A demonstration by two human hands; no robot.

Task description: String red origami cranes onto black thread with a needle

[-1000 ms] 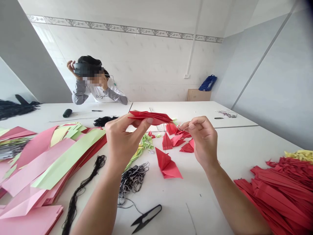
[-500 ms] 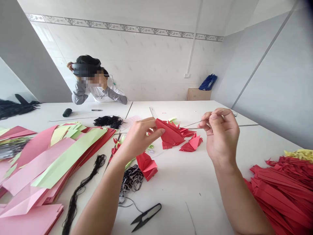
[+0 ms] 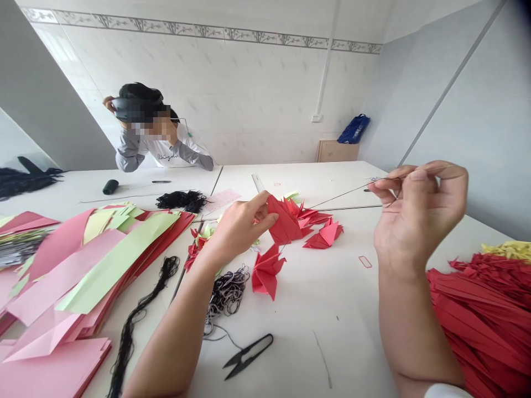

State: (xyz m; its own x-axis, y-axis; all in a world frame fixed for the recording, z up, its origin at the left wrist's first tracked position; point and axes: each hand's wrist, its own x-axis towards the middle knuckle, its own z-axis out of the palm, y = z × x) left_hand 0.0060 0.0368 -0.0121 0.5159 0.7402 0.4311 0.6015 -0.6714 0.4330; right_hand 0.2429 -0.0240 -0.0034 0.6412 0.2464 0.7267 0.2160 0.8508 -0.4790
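My left hand (image 3: 244, 225) pinches a red folded paper crane (image 3: 284, 222) between thumb and fingers above the table. A dark thread (image 3: 342, 196) runs taut from the crane up to my right hand (image 3: 421, 207), whose fingers are closed on a thin needle (image 3: 440, 166). Just below the held crane, another red paper crane (image 3: 267, 272) hangs or rests close to the thread; I cannot tell which. More red cranes (image 3: 326, 235) lie behind on the table. Thread snips (image 3: 249, 356) lie in front, beside a tangle of dark cord (image 3: 228, 293).
Pink, green and red paper sheets (image 3: 95, 265) cover the left side, beside a black thread bundle (image 3: 135, 318). Red folded strips (image 3: 485, 309) are heaped at right. A person (image 3: 160, 132) sits across the table, near a dark spool (image 3: 110, 187) and black thread (image 3: 181, 200).
My right hand has moved right and up, drawing out a longer stretch of thread. The lower red crane has shifted right and closer to the held one. My left hand stays nearly in place.
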